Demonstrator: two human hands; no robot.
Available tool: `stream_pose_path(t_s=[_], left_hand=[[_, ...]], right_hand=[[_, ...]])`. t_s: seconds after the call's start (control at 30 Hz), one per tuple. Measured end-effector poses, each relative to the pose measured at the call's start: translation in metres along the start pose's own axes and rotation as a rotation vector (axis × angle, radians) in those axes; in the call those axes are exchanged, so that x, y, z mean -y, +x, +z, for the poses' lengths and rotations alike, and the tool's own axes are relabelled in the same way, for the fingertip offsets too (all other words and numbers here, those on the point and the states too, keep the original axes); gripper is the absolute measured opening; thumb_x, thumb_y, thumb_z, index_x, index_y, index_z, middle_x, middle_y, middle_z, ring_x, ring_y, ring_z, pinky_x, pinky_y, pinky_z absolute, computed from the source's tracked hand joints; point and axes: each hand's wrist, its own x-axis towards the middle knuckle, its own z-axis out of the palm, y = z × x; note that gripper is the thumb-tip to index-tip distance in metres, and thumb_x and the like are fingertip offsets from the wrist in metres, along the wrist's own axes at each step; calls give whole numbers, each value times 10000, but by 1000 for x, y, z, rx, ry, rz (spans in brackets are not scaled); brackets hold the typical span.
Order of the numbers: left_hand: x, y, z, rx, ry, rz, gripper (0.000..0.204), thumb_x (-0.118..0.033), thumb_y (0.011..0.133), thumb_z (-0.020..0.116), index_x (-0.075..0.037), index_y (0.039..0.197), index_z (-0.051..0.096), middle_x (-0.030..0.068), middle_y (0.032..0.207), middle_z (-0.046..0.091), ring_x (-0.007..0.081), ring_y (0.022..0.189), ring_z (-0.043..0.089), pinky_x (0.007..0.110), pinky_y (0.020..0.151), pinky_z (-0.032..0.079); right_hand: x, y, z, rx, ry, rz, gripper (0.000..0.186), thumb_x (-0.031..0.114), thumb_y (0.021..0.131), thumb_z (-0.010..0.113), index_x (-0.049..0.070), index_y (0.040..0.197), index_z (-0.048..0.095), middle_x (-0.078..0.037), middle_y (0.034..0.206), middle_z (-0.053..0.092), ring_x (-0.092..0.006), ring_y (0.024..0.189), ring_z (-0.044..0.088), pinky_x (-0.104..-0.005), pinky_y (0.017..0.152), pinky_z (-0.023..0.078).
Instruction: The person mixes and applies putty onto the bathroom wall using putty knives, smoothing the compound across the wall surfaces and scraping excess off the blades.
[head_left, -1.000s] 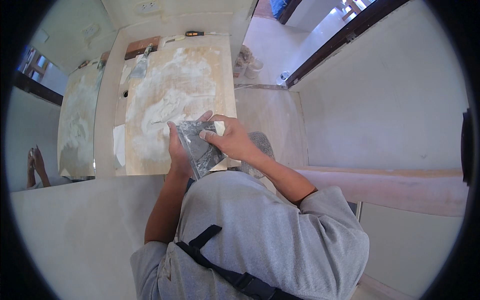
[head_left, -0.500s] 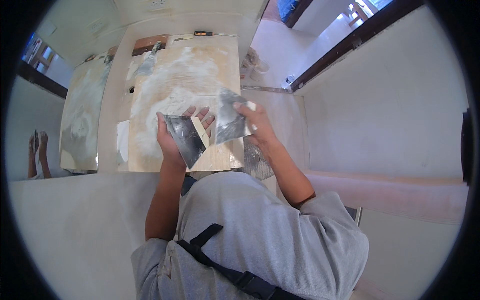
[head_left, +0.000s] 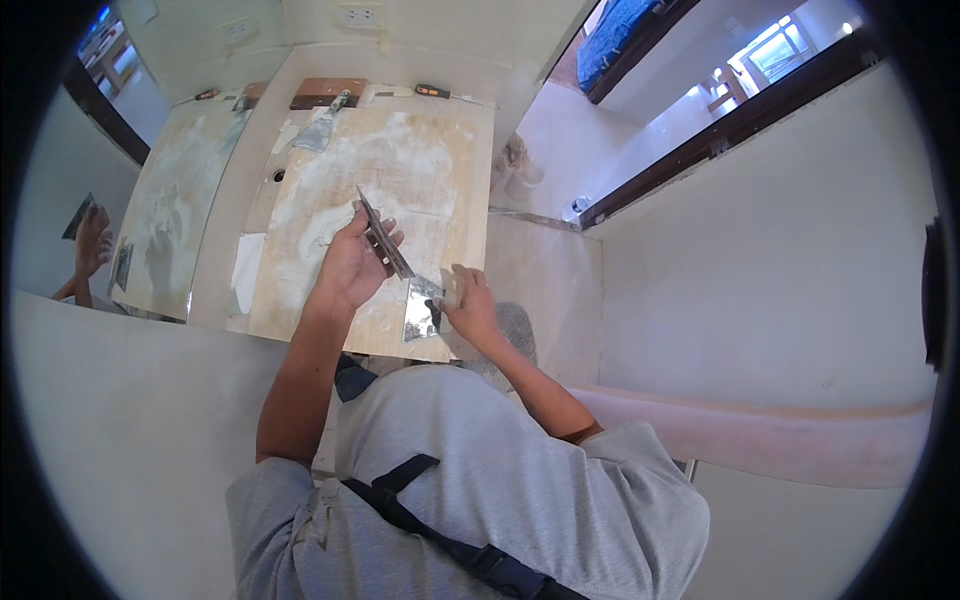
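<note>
My left hand [head_left: 345,268] is closed around a metal scraper [head_left: 388,242] with a broad blade, seen nearly edge-on and tilted above the board. A second flat metal scraper [head_left: 416,318], shiny with a dark patch, rests near the front right of the wooden board [head_left: 270,320]. Beside it is my right hand [head_left: 476,315], fingers apart and thumb at the scraper's right edge. Whether the thumb touches the scraper is hard to tell. White powdery smears of filler [head_left: 355,150] cover much of the board.
At the board's far end lie a putty knife [head_left: 320,130], a brown block [head_left: 325,88] and a screwdriver [head_left: 433,91] with an orange and black handle. A mirror [head_left: 165,220] stands along the left side. A white wall [head_left: 760,260] rises on the right.
My right hand has moved down and toward me, and its scraper now lies on the board. My left hand has turned its scraper from face-up to nearly edge-on.
</note>
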Motion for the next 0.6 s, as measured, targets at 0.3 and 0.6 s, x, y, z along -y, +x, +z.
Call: stream_pose_path(t_s=[0.3,0.6], left_hand=[[1,7,-3,140,66,-34,304,-418,1079,467,-139,1173,543,48,996,610,184,854,605,355,730,525],[6,2,7,113,73,12,305,-245,1092,422,-73,1333,495,58,958,605,164,797,599,312,722,556]], right_hand=[[131,34,-76,-2,232,-481,254,219,831,821,31,926,679,-112,751,662,-266,584,632,-352,549,501],[145,45,-84,-96,247,-462,217,212,870,775,18,904,684,-126,708,653,-296,565,640,-388,524,498]])
